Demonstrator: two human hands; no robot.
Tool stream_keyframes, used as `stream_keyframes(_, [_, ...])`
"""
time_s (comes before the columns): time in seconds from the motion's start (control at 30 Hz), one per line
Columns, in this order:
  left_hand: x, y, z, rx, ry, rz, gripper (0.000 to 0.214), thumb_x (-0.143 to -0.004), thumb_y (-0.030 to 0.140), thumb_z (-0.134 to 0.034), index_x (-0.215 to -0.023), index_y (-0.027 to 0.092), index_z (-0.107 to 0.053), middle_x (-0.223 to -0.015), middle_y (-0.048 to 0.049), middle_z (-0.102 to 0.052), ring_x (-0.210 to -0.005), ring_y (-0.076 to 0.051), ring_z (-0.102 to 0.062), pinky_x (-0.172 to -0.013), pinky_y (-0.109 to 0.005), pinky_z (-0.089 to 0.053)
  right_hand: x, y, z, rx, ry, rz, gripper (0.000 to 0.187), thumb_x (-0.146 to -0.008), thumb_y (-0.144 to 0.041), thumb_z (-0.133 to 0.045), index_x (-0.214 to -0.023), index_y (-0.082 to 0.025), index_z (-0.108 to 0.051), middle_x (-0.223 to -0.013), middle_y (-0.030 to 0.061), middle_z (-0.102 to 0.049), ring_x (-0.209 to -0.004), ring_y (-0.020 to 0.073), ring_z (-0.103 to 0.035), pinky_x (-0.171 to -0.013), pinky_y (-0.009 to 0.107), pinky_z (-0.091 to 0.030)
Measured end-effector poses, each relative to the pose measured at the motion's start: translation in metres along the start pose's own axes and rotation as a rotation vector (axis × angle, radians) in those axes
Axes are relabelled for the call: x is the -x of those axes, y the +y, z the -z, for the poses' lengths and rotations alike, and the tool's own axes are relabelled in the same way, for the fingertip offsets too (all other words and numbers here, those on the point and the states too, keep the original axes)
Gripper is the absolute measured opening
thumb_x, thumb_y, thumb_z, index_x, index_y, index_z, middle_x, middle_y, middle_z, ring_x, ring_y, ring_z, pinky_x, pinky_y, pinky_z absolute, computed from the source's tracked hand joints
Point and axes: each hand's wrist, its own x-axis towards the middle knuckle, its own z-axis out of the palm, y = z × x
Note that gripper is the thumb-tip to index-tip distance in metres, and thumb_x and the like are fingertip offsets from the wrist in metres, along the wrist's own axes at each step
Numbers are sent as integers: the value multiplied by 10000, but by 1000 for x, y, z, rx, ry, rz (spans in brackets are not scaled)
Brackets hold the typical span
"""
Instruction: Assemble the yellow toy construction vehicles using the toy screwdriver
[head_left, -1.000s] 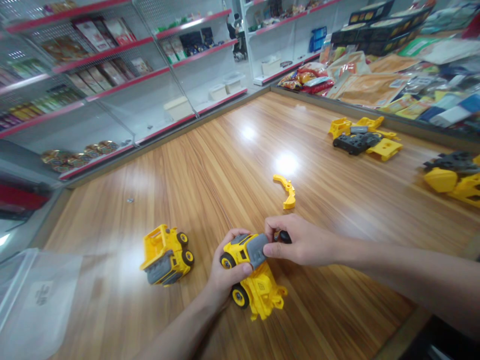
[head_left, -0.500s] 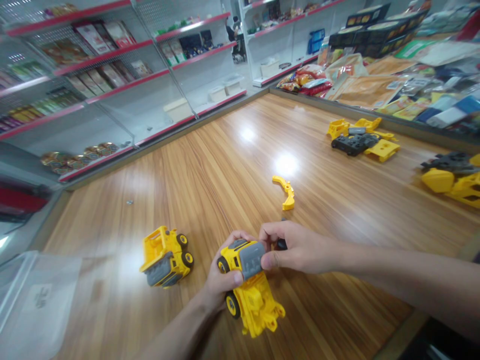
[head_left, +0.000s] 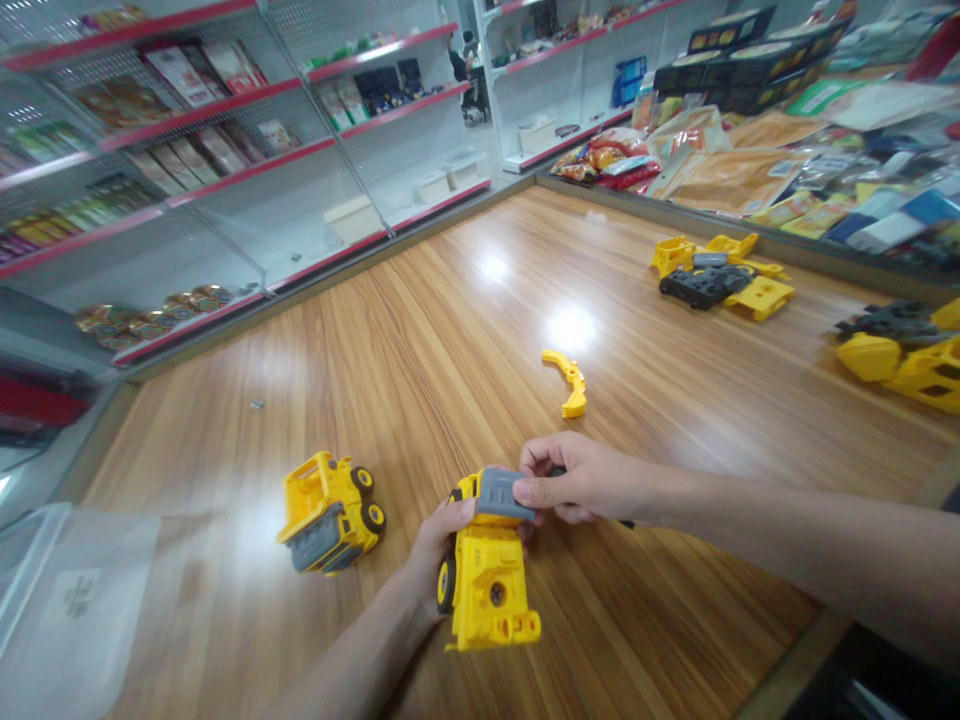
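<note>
Rotated underside-up: yellow toy truck (head_left: 487, 590), clasped by left hand (head_left: 433, 548); far-end grey panel (head_left: 501, 494) pinched by right hand (head_left: 581, 482).

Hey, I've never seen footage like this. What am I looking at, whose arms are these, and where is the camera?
No machine here: the camera sits on a person's head and looks down, so both arms reaching in are that person's own. The left hand grips a yellow toy truck; the right hand pinches a grey part at its far end. On the wooden table lie a second toy truck, a curved yellow piece and, farther right, loose yellow and dark parts. Shop shelves stand behind.
</note>
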Motion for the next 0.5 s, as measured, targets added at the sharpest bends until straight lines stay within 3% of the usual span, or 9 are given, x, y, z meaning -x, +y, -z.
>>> stream_keyframes(0.27, [2,-1,-3,-3,28,4,635,-692,365,-767,-1255,139,-580,-912,-111,-752,-796,-279,-728,-740,-362,-556,1,4,-4,127,82,83,528,-723,-625,-731,-830,-173,-482,-653,-63,-502,-443,33,-396,-376,162,-318])
stream_keyframes(0.5, [2,-1,-8,-13,57,-37,610,-710,380,-752,-1243,137,-583,-896,-110,-753,-784,-284,-729,-729,-371,-561,3,0,-3,104,54,90,497,-751,-594,-722,-795,-173,-462,-639,-70,-480,-424,20,-359,-370,156,-282])
